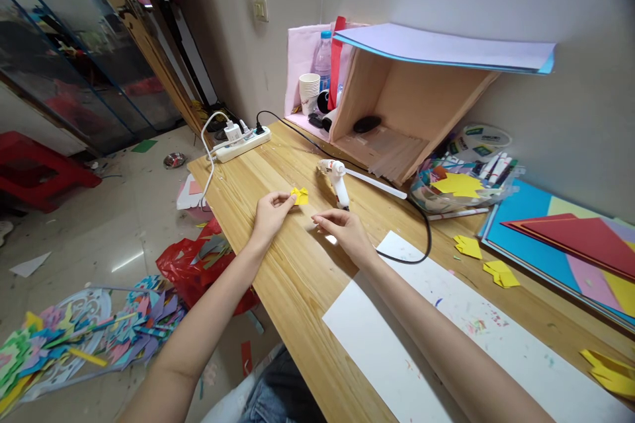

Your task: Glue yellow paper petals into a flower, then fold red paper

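Note:
My left hand [270,213] pinches a small folded yellow paper piece [300,195] just above the wooden table [292,277]. My right hand [342,228] rests on the table a little to the right, fingers curled together with the tips pointing left; whether anything is in them is hidden. A white glue gun [337,178] stands on the table right behind my right hand, its black cord [421,238] looping to the right.
A white power strip [243,143] lies at the table's far corner. A tilted wooden box [391,119] holds paper sheets on top. A bowl of markers [459,185], coloured paper stack [570,244], white sheet [446,337] and yellow scraps [469,246] lie right. Paper cuttings [89,337] cover the floor.

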The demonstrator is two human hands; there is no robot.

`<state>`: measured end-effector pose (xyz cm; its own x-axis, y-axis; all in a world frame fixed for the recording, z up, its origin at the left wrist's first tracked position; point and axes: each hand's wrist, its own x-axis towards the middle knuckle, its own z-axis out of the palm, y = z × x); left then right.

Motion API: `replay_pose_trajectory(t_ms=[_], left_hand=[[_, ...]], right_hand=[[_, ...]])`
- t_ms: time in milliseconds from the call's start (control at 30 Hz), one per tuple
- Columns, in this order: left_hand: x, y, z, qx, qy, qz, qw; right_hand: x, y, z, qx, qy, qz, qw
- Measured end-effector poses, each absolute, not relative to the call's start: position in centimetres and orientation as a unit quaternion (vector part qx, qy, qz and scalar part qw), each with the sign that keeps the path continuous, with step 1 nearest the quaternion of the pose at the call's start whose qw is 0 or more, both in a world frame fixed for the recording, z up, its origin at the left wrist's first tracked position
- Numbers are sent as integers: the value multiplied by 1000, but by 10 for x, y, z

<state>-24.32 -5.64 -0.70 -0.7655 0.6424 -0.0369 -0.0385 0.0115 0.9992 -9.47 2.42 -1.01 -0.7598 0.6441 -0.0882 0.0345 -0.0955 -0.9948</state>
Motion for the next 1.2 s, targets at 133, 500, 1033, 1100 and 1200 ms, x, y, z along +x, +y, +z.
replay_pose_trajectory(t_ms=[133,500,1033,1100,1200], left_hand=[[-244,-57,-8,228,665,665,252],[-242,-56,-6,222,659,670,258],[-241,-56,-6,220,652,674,269],[-241,-57,-6,221,654,673,266],[-241,-57,-5,224,654,673,263]], right_hand=[[-94,23,-10,-268,-639,687,218],[-92,23,-9,-260,-658,671,223],[-95,23,-10,-240,-655,681,222],[-95,23,-10,-247,-667,668,222],[-94,23,-10,-249,-671,664,218]])
